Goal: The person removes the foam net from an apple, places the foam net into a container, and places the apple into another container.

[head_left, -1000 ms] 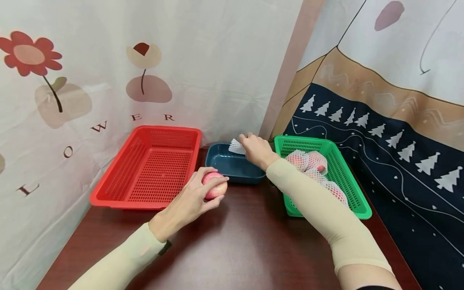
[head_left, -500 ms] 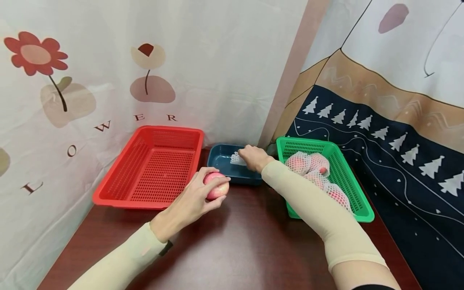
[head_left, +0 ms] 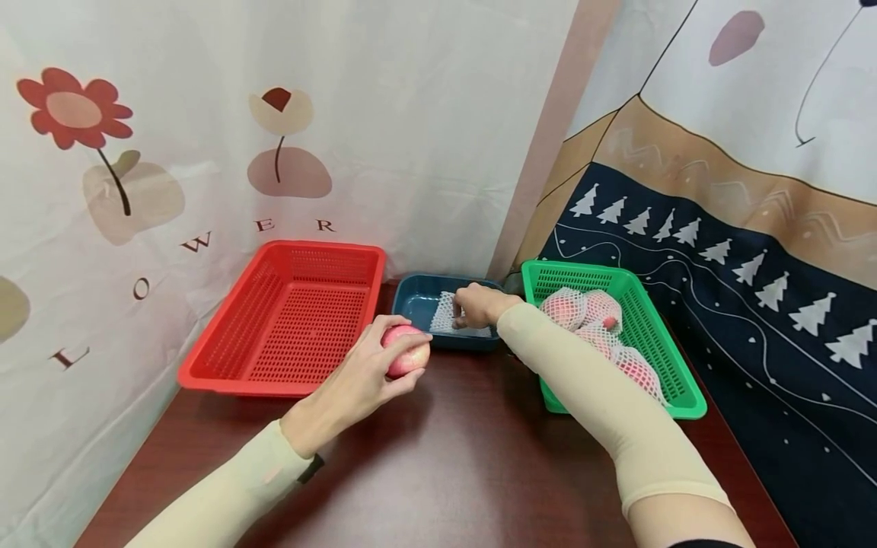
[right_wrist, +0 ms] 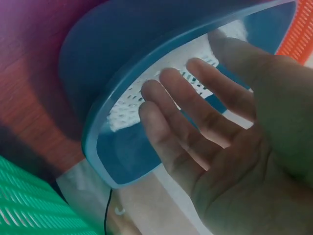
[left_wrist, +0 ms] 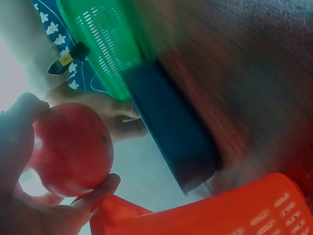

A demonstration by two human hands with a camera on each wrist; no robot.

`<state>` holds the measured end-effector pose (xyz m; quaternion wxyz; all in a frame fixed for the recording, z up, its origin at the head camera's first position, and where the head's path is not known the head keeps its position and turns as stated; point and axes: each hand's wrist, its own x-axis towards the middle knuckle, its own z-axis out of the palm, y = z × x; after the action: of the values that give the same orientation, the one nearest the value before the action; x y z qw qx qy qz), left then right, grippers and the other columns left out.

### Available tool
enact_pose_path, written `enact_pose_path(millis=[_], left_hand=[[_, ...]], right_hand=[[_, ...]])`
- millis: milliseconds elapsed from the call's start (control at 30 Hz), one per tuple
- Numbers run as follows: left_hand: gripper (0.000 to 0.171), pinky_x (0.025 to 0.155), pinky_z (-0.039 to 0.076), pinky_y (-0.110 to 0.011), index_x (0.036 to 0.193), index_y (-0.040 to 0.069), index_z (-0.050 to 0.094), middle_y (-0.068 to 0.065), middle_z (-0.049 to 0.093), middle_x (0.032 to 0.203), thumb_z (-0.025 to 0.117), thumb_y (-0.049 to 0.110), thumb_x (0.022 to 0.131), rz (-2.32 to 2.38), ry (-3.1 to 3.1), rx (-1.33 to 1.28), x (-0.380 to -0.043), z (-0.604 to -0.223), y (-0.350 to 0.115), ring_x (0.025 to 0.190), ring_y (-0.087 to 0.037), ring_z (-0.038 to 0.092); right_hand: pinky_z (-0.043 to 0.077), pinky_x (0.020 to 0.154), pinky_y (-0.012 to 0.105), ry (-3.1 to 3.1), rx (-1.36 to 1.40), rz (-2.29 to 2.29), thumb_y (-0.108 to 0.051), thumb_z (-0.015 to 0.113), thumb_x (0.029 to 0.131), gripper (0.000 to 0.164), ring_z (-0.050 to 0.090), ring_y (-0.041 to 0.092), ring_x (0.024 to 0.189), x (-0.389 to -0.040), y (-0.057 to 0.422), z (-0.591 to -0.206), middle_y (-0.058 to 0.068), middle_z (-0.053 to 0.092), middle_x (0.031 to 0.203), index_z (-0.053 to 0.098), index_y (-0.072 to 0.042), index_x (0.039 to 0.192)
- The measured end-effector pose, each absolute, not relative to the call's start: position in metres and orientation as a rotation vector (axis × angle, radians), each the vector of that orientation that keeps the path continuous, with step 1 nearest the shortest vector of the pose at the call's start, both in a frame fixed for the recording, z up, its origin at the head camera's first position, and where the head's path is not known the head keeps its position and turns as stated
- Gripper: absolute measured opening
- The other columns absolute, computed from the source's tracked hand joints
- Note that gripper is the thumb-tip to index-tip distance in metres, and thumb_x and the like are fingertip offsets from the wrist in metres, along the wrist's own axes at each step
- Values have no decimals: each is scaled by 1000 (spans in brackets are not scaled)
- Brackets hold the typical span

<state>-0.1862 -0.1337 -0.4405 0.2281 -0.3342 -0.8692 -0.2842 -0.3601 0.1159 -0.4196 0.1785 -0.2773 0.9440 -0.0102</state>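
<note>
Head view: behind the blue tray [head_left: 413, 306], taken as landmark, hangs a pale printed cloth [head_left: 411, 137], wrinkled and soft. Under the tray, the worktop [head_left: 466, 457] is reddish brown with a slight sheen; if smooth as it looks, a sideways knock could make the tray slide. Left of the tray, the red basket [head_left: 301, 323] is perforated and flared; its rim is near enough to catch a careless left wrist. Right of the tray, the green basket [head_left: 647, 327] is of similar slotted make; the right sleeve [head_left: 582, 380] crosses above it, so a low sweep could brush the netted fruit [head_left: 565, 308] inside. The tray itself is rounded-rectangular, smooth-walled, seemingly plastic. In front of it, the left hand [head_left: 359, 369] grips the bare apple [head_left: 413, 359], clear of the worktop. The apple is round, pinkish red, apparently smooth; a loosened grip could drop and bruise it. Over the tray, the right hand [head_left: 483, 304] is relaxed, fingers spread, gripping nothing. Beneath those fingers, within the tray, lies the white net sleeve [head_left: 444, 313], flattened, open-meshed, probably light foam; snagged on a fingertip, it might lift out.
</note>
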Motion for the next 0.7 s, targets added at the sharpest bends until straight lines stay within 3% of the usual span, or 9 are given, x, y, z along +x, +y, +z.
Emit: enact_pose_path(millis=[133,300,433,700], left_hand=[[52,103,69,-50,145,21,79,-21,65,149,96,23,96,-760,-2393,-933,-186,-439,-134,134,-35,66],[53,101,71,-50,145,20,79,-21,65,148,98,24,95,-739,-2397,-933,-186,-437,-133,134,-35,66],[55,101,71,-51,144,20,80,-21,65,148,100,23,93,-726,-2396,-922,-187,-435,-133,135,-35,65],[54,103,70,-52,145,21,79,-20,64,150,99,28,95,-696,-2439,-885,-186,-431,-135,134,-35,66]], right_hand=[[67,105,41,2588,-783,-31,-25,62,122,32,79,22,115,-360,116,-423,11,83,139,82,-10,143],[64,111,42,2525,-783,-48,-14,50,123,39,76,24,125,-357,121,-422,12,77,154,79,-11,149],[63,115,43,2545,-817,-50,-11,49,121,40,75,25,129,-355,124,-418,12,78,152,79,-11,148],[66,105,42,2576,-865,-91,-16,58,121,33,77,22,110,-351,131,-416,12,83,133,79,-10,146]])
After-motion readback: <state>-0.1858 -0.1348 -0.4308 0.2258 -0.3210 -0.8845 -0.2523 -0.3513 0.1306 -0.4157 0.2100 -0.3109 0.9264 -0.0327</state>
